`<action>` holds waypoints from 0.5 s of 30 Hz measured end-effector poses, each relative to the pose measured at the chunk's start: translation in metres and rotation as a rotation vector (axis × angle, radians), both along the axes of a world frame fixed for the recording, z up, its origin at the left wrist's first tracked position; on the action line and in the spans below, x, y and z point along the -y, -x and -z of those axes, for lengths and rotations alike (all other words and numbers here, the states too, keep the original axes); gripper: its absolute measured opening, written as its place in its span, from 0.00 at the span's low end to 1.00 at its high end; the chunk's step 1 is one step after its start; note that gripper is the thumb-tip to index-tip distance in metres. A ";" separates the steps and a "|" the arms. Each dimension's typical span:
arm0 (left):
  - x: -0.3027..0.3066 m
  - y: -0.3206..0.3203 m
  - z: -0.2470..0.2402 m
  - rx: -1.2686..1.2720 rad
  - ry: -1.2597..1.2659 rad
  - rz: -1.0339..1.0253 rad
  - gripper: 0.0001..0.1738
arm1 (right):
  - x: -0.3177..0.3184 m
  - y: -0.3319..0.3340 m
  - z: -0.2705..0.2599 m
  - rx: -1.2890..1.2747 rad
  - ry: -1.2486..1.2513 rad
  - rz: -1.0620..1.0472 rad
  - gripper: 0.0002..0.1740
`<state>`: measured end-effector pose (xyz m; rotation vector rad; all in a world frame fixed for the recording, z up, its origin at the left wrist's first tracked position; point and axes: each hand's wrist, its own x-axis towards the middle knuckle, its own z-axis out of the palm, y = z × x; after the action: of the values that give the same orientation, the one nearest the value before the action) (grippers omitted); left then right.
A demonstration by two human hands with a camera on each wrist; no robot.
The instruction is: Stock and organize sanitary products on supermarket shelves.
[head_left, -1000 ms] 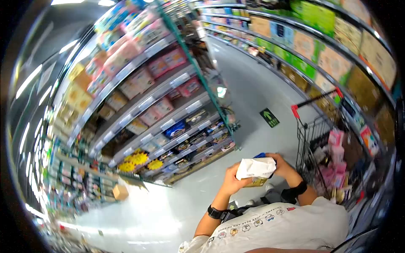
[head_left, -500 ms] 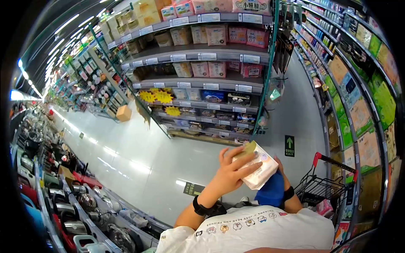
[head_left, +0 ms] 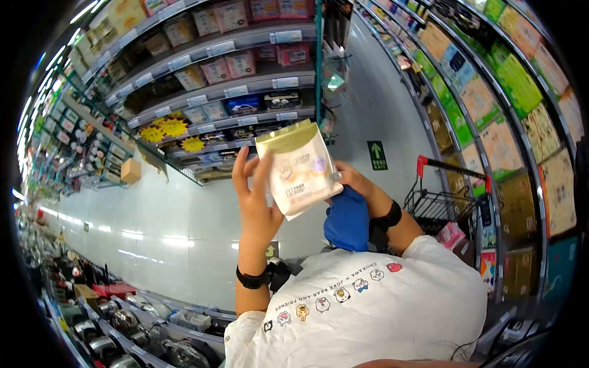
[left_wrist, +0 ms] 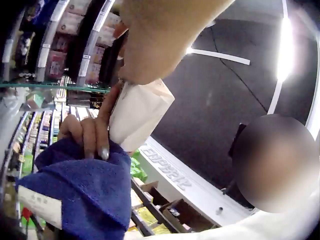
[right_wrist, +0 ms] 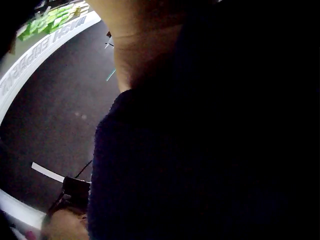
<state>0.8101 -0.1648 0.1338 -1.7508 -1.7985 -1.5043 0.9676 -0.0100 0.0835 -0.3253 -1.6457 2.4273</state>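
Observation:
A white soft pack (head_left: 300,178) with a gold top band and printed text is held up in front of the chest, tilted. My right hand (head_left: 357,179) grips its right edge, thumb on the front face. The same hand holds a blue towel (head_left: 346,221), which hangs below; a white label (left_wrist: 40,206) on it shows in the left wrist view. My left hand (head_left: 253,190) is at the pack's left edge, fingers spread and fairly straight, one overlapping the front. In the right wrist view the dark towel (right_wrist: 115,150) hides most of the right hand.
A shelf unit (head_left: 239,92) with packaged goods stands ahead. To the right are a shopping cart (head_left: 448,196) with a red handle and a long shelf (head_left: 515,135) of boxes. Kettles and pots (head_left: 126,319) line a shelf at lower left. An exit sign (head_left: 377,155) marks the floor.
The pack has been turned so its printed front faces the head camera. My left hand has moved from across the pack to its left edge. The head view has swung around.

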 end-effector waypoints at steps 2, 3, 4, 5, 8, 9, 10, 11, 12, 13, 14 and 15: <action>-0.002 0.010 0.011 0.314 -0.003 0.163 0.36 | 0.009 -0.003 -0.011 -0.036 0.012 0.089 0.34; -0.004 0.013 0.015 0.473 0.003 0.246 0.36 | 0.011 -0.005 -0.013 -0.049 0.009 0.131 0.35; -0.006 0.011 0.013 0.603 -0.021 0.315 0.35 | 0.011 -0.008 -0.009 -0.048 -0.001 0.168 0.36; -0.008 0.012 0.012 0.705 -0.004 0.377 0.34 | 0.013 -0.011 -0.006 -0.048 -0.008 0.205 0.37; -0.013 0.016 0.009 0.861 0.102 0.512 0.30 | 0.030 -0.010 -0.009 -0.041 -0.128 0.385 0.34; -0.018 0.016 0.010 0.855 0.116 0.599 0.31 | 0.035 -0.009 -0.010 -0.030 -0.188 0.480 0.33; -0.020 0.013 0.012 0.808 0.160 0.586 0.31 | 0.032 -0.011 -0.022 -0.048 -0.321 0.329 0.36; -0.022 0.012 0.014 0.760 0.203 0.571 0.31 | 0.034 -0.012 -0.021 -0.065 -0.370 0.354 0.34; -0.025 0.012 0.015 0.779 0.201 0.590 0.32 | 0.036 -0.012 -0.019 -0.080 -0.416 0.377 0.32; -0.027 0.012 0.015 0.800 0.200 0.608 0.33 | 0.039 -0.012 -0.016 -0.092 -0.461 0.398 0.30; -0.028 0.011 0.016 0.821 0.201 0.625 0.33 | 0.039 -0.011 -0.012 -0.166 -0.482 0.450 0.30; -0.029 0.011 0.016 0.864 0.220 0.661 0.34 | 0.042 -0.011 -0.010 -0.184 -0.436 0.475 0.30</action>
<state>0.7993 -0.1362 0.1181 -2.1178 -1.8267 -2.7536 0.9791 -0.0517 0.0939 -0.3593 -1.7191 1.6601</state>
